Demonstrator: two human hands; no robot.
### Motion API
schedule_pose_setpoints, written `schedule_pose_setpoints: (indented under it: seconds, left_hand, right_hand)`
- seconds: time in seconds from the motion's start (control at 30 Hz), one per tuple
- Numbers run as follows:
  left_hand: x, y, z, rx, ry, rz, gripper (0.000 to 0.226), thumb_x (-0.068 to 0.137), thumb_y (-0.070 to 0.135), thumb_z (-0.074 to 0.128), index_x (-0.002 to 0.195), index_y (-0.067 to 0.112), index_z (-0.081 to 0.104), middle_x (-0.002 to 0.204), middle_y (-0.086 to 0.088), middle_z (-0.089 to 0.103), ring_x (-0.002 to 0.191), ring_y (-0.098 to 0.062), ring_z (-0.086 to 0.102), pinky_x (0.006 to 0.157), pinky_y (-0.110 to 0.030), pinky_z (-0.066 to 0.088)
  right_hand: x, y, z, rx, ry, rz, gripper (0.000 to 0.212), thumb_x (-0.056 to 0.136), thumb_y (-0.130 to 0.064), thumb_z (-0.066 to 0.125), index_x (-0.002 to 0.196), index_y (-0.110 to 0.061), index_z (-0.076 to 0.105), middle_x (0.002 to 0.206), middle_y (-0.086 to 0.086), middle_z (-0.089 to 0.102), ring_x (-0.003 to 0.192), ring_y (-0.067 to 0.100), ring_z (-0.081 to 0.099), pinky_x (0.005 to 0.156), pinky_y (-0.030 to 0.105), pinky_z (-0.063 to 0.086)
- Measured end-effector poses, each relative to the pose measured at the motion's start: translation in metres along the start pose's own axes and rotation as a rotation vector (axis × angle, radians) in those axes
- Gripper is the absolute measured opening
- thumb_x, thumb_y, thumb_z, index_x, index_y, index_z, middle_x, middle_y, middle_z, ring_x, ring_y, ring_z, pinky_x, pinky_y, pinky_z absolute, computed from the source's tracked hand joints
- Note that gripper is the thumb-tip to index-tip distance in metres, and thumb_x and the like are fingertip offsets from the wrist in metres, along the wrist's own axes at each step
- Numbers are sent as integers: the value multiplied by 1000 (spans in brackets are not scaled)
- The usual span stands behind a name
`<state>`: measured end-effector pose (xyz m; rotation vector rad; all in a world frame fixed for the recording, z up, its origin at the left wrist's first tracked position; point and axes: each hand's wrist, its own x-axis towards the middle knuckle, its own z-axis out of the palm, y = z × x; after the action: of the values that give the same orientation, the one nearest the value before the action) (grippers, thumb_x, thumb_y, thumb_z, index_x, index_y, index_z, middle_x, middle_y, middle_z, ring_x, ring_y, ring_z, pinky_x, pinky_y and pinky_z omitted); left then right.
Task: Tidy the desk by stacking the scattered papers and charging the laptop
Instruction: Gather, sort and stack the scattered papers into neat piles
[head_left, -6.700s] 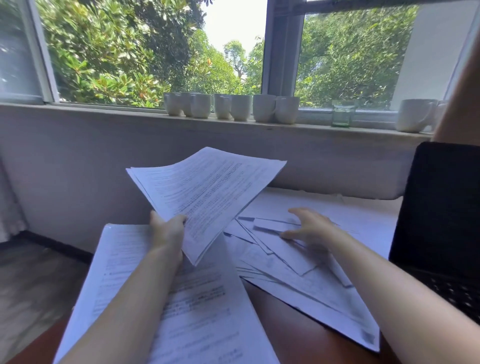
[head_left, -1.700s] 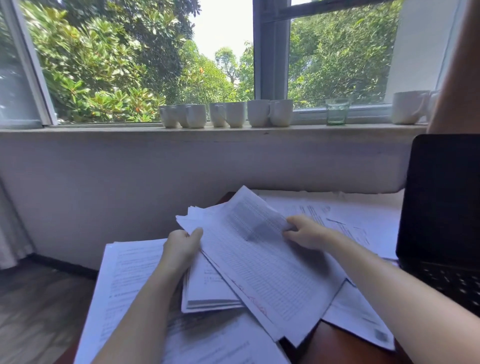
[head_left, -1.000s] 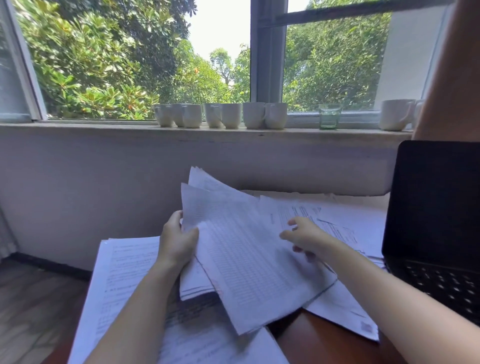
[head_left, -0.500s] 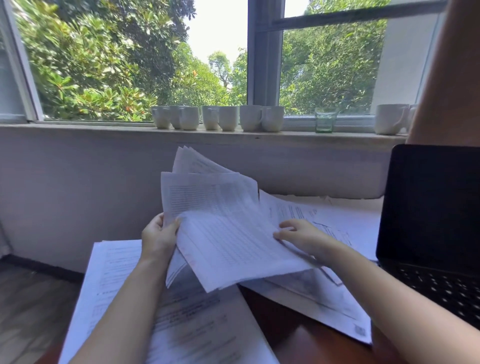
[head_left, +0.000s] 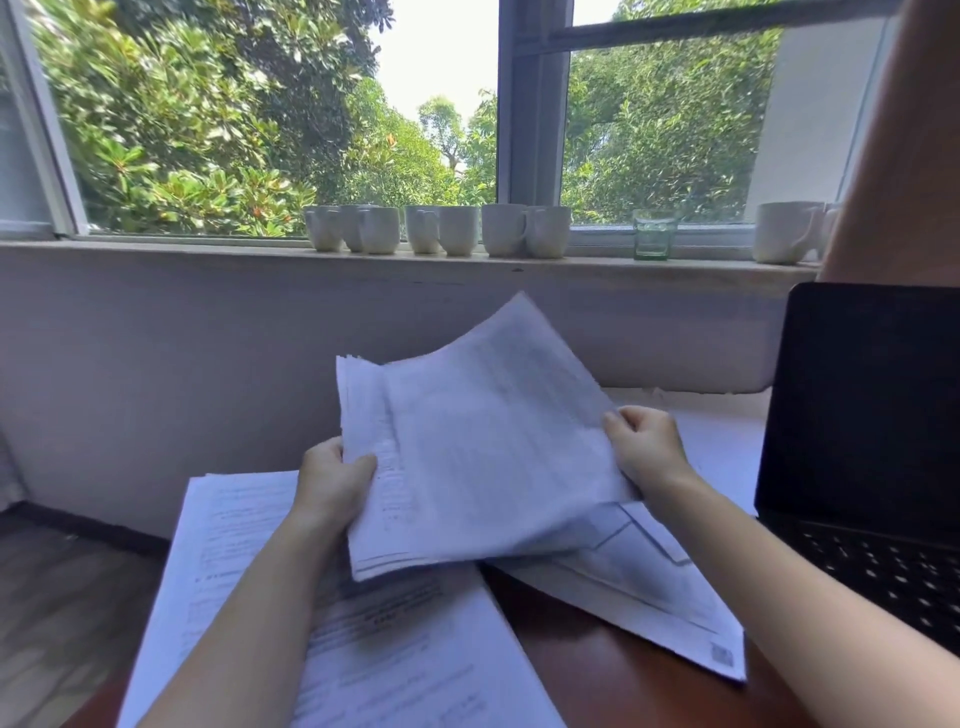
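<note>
Two hands on one sheaf of papers (head_left: 483, 457), raised above the desk (head_left: 597, 670): left hand (head_left: 332, 483) pinches the left edge, right hand (head_left: 644, 447) grips the right edge. Sheaf is light, floppy, sheets apt to slide; best held at opp. edges w/ firm pinch. Loose sheets (head_left: 649, 592) lie beneath; laptop (head_left: 872, 415) to right, open, no cable seen.

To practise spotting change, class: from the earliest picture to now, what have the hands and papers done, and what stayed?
The right hand, earlier reaching over the loose sheets, now grips the right edge of the bundle of papers, which is thicker; the left hand still holds its left edge. Fewer of them lie on the desk at the right. The laptop and mugs stayed put.
</note>
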<state>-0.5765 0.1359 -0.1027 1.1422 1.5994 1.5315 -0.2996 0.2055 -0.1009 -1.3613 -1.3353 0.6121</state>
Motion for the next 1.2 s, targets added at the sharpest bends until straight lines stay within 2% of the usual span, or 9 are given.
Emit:
schedule_pose_setpoints:
  seconds: [0.2, 0.27, 0.4, 0.5, 0.63, 0.8, 0.87, 1.07, 1.2]
  left_hand:
    - [-3, 8, -6, 271, -39, -80, 31, 56, 21, 40, 68, -4, 55, 70, -15, 58, 66, -31, 55, 58, -31, 39]
    - [-5, 12, -6, 287, -39, -137, 22, 71, 25, 48, 64, 4, 45, 66, -9, 47, 62, -26, 44, 56, -30, 30]
    - [4, 7, -7, 232, -33, -198, 29, 96, 23, 48, 96, -3, 59, 95, -15, 61, 85, -30, 59, 73, -32, 41]
    - [2, 5, -9, 328, -100, -149, 13, 89, 4, 52, 78, 4, 60, 83, -11, 65, 69, -23, 60, 60, -27, 45]
    - [1, 5, -11, 362, -125, -94, 13, 88, -1, 52, 79, 8, 54, 79, -3, 59, 66, -13, 56, 51, -23, 39]
    - [0, 15, -11, 210, -64, -68, 16, 93, 0, 51, 79, 8, 55, 79, -4, 56, 61, -8, 48, 35, -7, 35]
    - [1, 20, -11, 147, -11, -47, 6, 94, 1, 50, 93, 4, 55, 90, -6, 57, 62, -8, 47, 35, -5, 34]
    - [0, 18, -7, 37, 69, -72, 28, 97, 4, 49, 122, -6, 56, 115, -16, 60, 80, -18, 53, 44, -13, 35]
    - [-2, 16, -6, 14, 93, -61, 23, 96, 2, 48, 117, -3, 57, 99, -10, 60, 71, -17, 54, 50, -20, 39]
  right_hand:
    - [-9, 8, 17, -27, -100, 111, 26, 94, -11, 45, 68, -11, 46, 60, 4, 31, 58, 16, 29, 48, 25, 20]
    - [-19, 9, 31, -68, -182, 119, 29, 94, -11, 43, 65, -13, 42, 63, 4, 35, 59, 15, 34, 48, 24, 24]
    - [-32, 5, 51, -276, -301, 54, 29, 95, -14, 40, 66, -9, 45, 71, 6, 47, 75, 20, 48, 62, 29, 32]
    - [-36, -3, 53, -637, -465, -29, 25, 95, -24, 38, 81, -9, 51, 89, 7, 57, 90, 26, 54, 64, 30, 37]
    - [-18, -4, 32, -821, -354, -160, 27, 94, -30, 43, 111, -15, 56, 118, 7, 59, 109, 28, 52, 84, 33, 43]
    - [4, 12, 7, -975, -551, -82, 72, 83, -42, 59, 145, -24, 28, 148, 2, 33, 135, 26, 32, 108, 40, 32]
    - [5, 18, 6, -947, -548, -78, 68, 83, -39, 56, 144, -21, 30, 147, 5, 38, 133, 26, 37, 106, 41, 35]
    - [10, 18, -4, -1034, -265, -200, 22, 93, -24, 43, 105, -19, 60, 119, 8, 61, 107, 32, 56, 77, 33, 44]
    - [16, 4, -15, -882, -15, -233, 27, 97, -26, 38, 83, -16, 60, 101, 13, 64, 92, 37, 57, 65, 32, 33]
